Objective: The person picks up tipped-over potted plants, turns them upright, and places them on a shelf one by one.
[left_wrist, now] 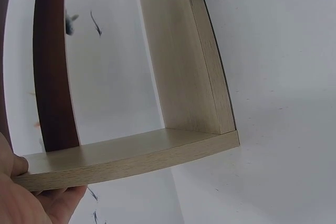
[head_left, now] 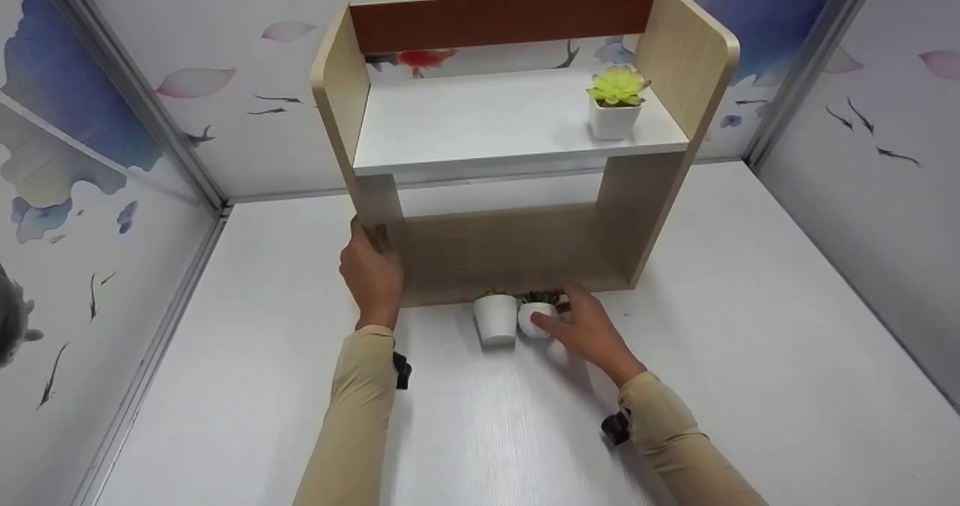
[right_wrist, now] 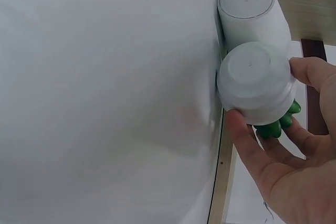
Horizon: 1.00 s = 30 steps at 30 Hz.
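**Steadying the shelf unit while a small pot is picked up**

Head view: A two-tier wooden desktop shelf unit (head_left: 517, 146) stands on the white worktop (head_left: 750, 356). The left hand (head_left: 371, 269) grips the front edge of the unit's left side panel near its foot, fingers curled round the board. Just in front of the unit's bottom board sit two small white pots with green plants. The right hand (head_left: 589, 329) has its thumb and fingers closed round the rounder pot (head_left: 536, 317), which is the one nearer that hand; the taller pot (head_left: 496, 317) stands touching it on the left. A third potted succulent (head_left: 616, 104) sits on the unit's upper shelf, near its right panel.

Left wrist view: The left hand (left_wrist: 23, 198) pinches the edge of the side panel (left_wrist: 126, 158), thumb on top and fingers beneath. The red-brown back rail (left_wrist: 50, 66) curves past behind.

Right wrist view: The right hand (right_wrist: 286, 156) wraps the rounder pot (right_wrist: 254, 82) from its underside, green leaves showing between the fingers. The taller pot (right_wrist: 252, 11) presses against it, both beside the unit's bottom edge.

To do this well, I judge the rounder pot should be lifted straight away from its neighbour so the taller one is not tipped, kept level, and the left hand should hold the unit firm against any nudge.
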Each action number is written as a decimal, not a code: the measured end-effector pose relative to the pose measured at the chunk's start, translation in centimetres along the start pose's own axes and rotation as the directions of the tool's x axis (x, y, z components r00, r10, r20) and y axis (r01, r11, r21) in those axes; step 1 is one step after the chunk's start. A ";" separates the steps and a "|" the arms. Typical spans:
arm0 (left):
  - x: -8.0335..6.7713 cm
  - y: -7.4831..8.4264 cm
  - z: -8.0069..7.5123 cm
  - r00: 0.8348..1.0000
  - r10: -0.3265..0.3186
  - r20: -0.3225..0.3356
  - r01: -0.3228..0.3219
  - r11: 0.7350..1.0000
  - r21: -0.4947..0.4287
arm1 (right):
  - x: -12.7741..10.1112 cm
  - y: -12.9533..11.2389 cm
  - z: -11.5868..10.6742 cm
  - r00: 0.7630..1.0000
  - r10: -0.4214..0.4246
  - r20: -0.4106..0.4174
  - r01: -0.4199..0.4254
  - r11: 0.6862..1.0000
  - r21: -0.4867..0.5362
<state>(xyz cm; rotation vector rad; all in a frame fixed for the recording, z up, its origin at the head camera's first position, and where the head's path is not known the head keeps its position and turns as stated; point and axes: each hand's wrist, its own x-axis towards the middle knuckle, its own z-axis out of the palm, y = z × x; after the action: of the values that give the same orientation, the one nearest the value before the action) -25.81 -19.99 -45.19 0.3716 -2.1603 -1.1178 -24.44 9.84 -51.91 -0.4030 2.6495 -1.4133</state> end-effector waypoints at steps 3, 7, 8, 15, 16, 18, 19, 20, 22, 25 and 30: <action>0.0 0.0 -0.1 1.000 -0.003 0.002 0.003 1.000 -0.003 | -0.1 -0.1 0.1 1.000 -0.007 -0.015 0.007 1.000 -0.010; 0.0 -0.2 -0.1 1.000 -0.001 -0.005 0.000 1.000 -0.008 | -0.3 -0.2 0.3 1.000 -0.005 -0.026 0.005 1.000 -0.020; 0.0 -0.2 -0.1 1.000 0.002 -0.007 -0.002 1.000 -0.010 | -0.4 -0.2 0.3 1.000 -0.006 -0.027 0.005 1.000 -0.019; 0.0 -0.3 0.0 1.000 0.007 -0.008 -0.007 1.000 -0.010 | -0.8 -0.2 0.2 0.999 -0.019 -0.038 0.018 1.000 -0.020; 0.0 -0.3 0.0 1.000 0.007 -0.008 -0.007 1.000 -0.009 | -0.9 -0.2 0.2 0.999 -0.020 -0.037 0.020 1.000 -0.021; 0.0 -0.3 0.0 1.000 0.009 -0.009 -0.009 1.000 -0.009 | -1.0 -0.3 0.3 0.999 -0.026 -0.034 0.025 0.999 -0.026; 0.0 -0.2 0.0 1.000 0.010 -0.010 -0.010 1.000 -0.008 | -1.1 -0.3 0.3 0.999 -0.033 -0.033 0.032 0.999 -0.032; 0.0 -0.2 0.0 1.000 0.011 -0.010 -0.011 1.000 -0.007 | -1.2 -0.3 0.3 0.999 -0.036 -0.032 0.035 0.999 -0.036; 0.0 -0.2 -0.1 1.000 0.010 -0.009 -0.010 1.000 -0.003 | -1.4 -0.4 0.3 0.998 -0.050 -0.032 0.048 0.998 -0.047; 0.0 -0.2 -0.1 1.000 0.005 -0.004 -0.005 1.000 0.002 | -1.7 -0.4 0.3 0.996 -0.078 -0.035 0.075 0.993 -0.088; 0.0 -0.1 0.0 1.000 0.001 0.001 -0.001 1.000 -0.003 | -2.4 -0.5 0.4 0.989 -0.140 -0.044 0.132 0.980 -0.148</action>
<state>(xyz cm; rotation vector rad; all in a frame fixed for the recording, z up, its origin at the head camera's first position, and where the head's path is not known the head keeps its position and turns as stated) -25.81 -20.06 -45.24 0.3682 -2.1590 -1.1208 -21.97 9.94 -51.73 -0.5797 2.8277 -1.2879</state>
